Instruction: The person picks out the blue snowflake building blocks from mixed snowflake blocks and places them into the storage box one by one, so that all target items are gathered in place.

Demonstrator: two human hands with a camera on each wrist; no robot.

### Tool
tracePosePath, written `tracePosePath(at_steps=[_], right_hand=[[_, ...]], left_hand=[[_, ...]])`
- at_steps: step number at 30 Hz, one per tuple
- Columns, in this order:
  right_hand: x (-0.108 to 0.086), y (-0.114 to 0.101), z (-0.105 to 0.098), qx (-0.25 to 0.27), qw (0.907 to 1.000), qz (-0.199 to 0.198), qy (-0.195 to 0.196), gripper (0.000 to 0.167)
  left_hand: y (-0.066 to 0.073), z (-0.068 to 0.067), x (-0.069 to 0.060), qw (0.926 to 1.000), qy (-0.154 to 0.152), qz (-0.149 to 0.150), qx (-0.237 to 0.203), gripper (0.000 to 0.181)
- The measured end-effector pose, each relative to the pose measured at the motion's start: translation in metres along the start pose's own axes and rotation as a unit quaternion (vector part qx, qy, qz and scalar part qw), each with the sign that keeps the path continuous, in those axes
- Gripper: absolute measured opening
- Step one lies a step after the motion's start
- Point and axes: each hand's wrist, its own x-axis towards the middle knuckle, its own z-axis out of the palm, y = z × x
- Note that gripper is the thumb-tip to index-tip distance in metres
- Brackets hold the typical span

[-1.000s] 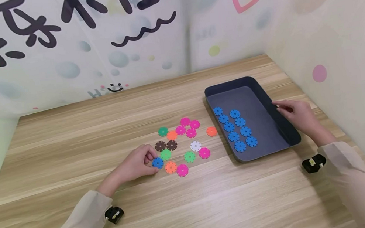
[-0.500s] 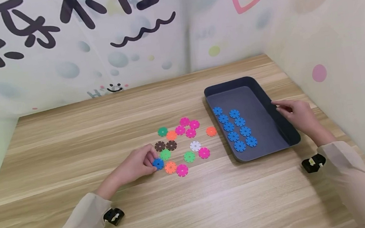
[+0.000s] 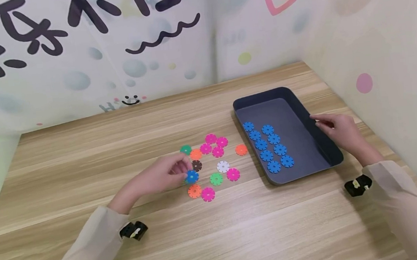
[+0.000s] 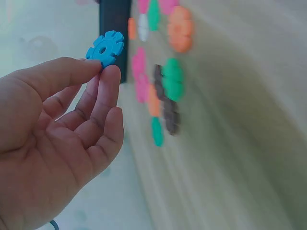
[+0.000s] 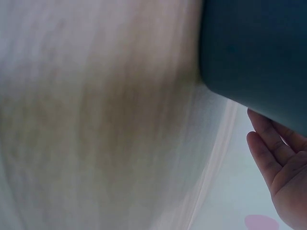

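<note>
My left hand (image 3: 163, 173) pinches a small blue notched disc (image 4: 106, 48) between thumb and fingertips, lifted off the table; the other fingers are loosely curled. In the head view this disc covers most of a light green one beneath it. A dark rectangular tray (image 3: 302, 154) stands to the right, with several blue discs (image 3: 281, 150) lying in two rows along its left side. At the tray's right rim is my right hand (image 3: 340, 133), its fingertips touching the edge from outside. In the right wrist view its fingers (image 5: 268, 139) lie against the outer wall, partly hidden.
Around the left hand lie loose discs: pink ones (image 3: 208, 194), orange ones (image 3: 241, 150), a white one (image 3: 223, 166), a brown one (image 3: 197, 165) and green ones (image 3: 216, 178). Printed walls border the wooden table (image 3: 220, 239) behind and on the right.
My left hand has picked the blue disc up from the table and moved it up and to the right, over the light green disc. The right hand and tray have stayed put.
</note>
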Motion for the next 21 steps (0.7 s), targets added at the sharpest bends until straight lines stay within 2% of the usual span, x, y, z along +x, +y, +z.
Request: tracePosePath(at_steps=[5,12,21], right_hand=[[0.001,-0.001,-0.001,-0.004,1.0000,-0.004,0.000,0.025],[0.001,0.000,-0.003,-0.005,1.0000,-0.002,0.000,0.024],[0.002,-0.001,-0.003,-0.009,0.9999,-0.007,-0.005,0.025]], left_hand=[[0.015,-0.003,0.031,0.9998,-0.002,0.019,0.009,0.012],[0.028,0.002,0.084,0.9992,-0.009,0.038,-0.006,0.014],[0.042,0.009,0.153,0.9990,0.018,0.038,-0.011,0.014]])
